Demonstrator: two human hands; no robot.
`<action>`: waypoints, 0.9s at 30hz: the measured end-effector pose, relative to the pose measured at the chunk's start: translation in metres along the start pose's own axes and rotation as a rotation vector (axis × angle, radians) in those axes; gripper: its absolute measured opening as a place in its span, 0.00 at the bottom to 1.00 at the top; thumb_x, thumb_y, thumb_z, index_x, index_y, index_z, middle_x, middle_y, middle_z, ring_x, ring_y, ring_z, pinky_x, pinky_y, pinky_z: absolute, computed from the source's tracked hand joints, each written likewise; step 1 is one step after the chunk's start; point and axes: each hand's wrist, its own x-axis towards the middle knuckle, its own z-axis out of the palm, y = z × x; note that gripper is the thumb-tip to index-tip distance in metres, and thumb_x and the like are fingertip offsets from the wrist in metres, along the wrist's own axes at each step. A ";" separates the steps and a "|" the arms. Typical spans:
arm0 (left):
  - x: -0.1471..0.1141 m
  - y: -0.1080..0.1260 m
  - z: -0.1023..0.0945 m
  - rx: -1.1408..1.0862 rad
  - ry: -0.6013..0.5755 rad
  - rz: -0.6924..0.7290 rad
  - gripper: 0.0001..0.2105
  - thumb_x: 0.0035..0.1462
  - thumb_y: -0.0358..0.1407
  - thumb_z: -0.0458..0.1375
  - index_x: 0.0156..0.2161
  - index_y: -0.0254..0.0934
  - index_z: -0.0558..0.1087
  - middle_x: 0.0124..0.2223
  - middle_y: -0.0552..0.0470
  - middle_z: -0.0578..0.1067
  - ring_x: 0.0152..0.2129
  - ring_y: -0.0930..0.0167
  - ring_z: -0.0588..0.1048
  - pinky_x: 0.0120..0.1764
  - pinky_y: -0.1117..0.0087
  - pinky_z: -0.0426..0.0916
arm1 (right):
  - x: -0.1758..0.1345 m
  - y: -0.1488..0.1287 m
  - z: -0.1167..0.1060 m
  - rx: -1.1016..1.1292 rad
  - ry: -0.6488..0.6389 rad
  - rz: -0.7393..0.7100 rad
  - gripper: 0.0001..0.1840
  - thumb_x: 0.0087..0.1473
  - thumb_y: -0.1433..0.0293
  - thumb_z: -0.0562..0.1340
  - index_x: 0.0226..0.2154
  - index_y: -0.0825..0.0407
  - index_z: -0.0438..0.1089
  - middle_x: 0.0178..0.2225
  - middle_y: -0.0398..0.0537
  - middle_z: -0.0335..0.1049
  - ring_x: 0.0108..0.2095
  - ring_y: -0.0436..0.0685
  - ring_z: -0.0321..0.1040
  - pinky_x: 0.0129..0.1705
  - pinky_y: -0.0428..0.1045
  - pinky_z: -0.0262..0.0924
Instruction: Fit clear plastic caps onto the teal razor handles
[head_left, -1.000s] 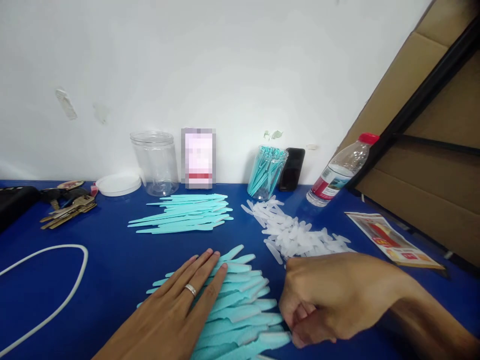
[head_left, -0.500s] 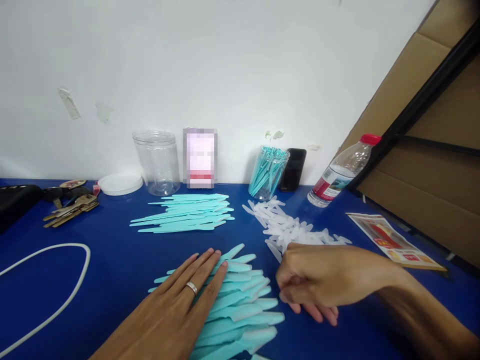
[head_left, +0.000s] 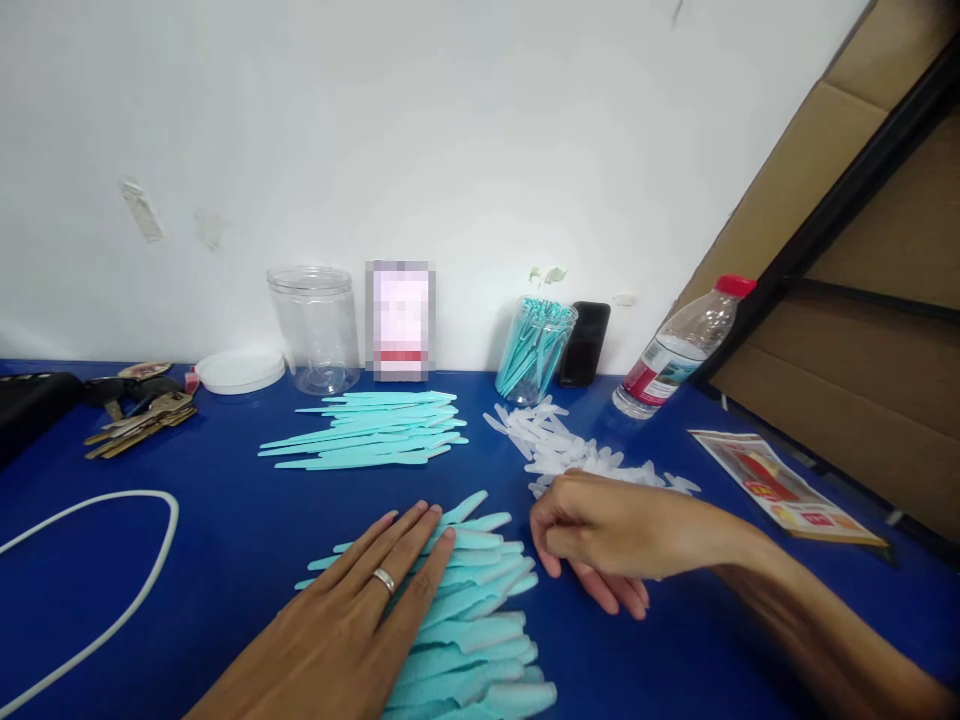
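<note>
1. Shows, as the latest change, a right hand (head_left: 607, 525) farther left and a little higher than half a second ago, just beside the right-side ends of a near pile of turquoise pieces (head_left: 465, 600).
2. Leaves the lowest ends of that pile farther left than before, apparently making for a more even edge there; still looks uneven at the top, with a few tips angled outward.
3. Compared with one second ago, shows the right hand less tightly balled, with more fingers visible below the knuckles.
4. Keeps, with no clear change, a left hand (head_left: 360, 615) spread flat on the near pile, resting from above without gripping.
5. Shows the right hand palm down with fingers curled; impossible to tell whether holding or touching.
6. Places the near pile front and centre on a blue table (head_left: 247, 540), partly under the left hand. Beyond, shows a smaller turquoise row (head_left: 390, 435), white pieces (head_left: 551, 435) partly behind the right hand, and a clear jar (head_left: 534, 388) of turquoise sticks, all seemingly unmoved.
</note>
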 end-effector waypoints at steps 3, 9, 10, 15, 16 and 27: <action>-0.003 -0.007 0.010 -0.028 0.044 0.033 0.44 0.67 0.58 0.55 0.78 0.47 0.40 0.75 0.48 0.61 0.67 0.55 0.66 0.68 0.56 0.61 | 0.006 -0.001 0.005 0.039 -0.030 -0.036 0.12 0.53 0.79 0.51 0.30 0.50 0.66 0.15 0.35 0.68 0.12 0.47 0.63 0.15 0.39 0.58; -0.008 -0.016 0.025 -0.037 0.087 0.074 0.44 0.66 0.60 0.53 0.78 0.45 0.42 0.75 0.47 0.60 0.67 0.54 0.67 0.66 0.56 0.65 | 0.005 -0.005 0.011 0.025 0.016 -0.079 0.11 0.54 0.78 0.52 0.29 0.50 0.67 0.16 0.35 0.67 0.12 0.46 0.61 0.15 0.38 0.56; -0.007 -0.016 0.026 -0.037 0.088 0.073 0.44 0.66 0.60 0.53 0.78 0.45 0.42 0.75 0.47 0.60 0.67 0.53 0.67 0.66 0.56 0.65 | 0.006 -0.004 0.009 0.002 0.063 -0.078 0.11 0.55 0.77 0.52 0.29 0.50 0.67 0.16 0.36 0.67 0.12 0.46 0.61 0.15 0.38 0.55; -0.006 -0.014 0.025 -0.041 0.100 0.068 0.44 0.66 0.60 0.52 0.78 0.45 0.42 0.75 0.47 0.61 0.66 0.54 0.67 0.67 0.54 0.64 | 0.017 0.003 0.010 -0.096 0.274 -0.139 0.11 0.60 0.74 0.51 0.29 0.50 0.65 0.16 0.36 0.66 0.12 0.48 0.61 0.13 0.41 0.54; -0.006 -0.014 0.025 -0.041 0.103 0.065 0.44 0.66 0.60 0.53 0.77 0.44 0.42 0.74 0.46 0.61 0.66 0.53 0.67 0.67 0.54 0.64 | 0.019 0.003 0.013 -0.108 0.281 -0.160 0.12 0.60 0.74 0.51 0.29 0.49 0.65 0.15 0.36 0.65 0.12 0.48 0.60 0.13 0.41 0.54; -0.006 -0.015 0.027 -0.045 0.091 0.061 0.46 0.64 0.63 0.53 0.77 0.45 0.42 0.74 0.45 0.62 0.65 0.52 0.68 0.67 0.53 0.64 | 0.024 0.000 0.017 -0.235 0.589 -0.282 0.18 0.63 0.76 0.55 0.49 0.53 0.76 0.21 0.38 0.65 0.23 0.52 0.66 0.27 0.44 0.57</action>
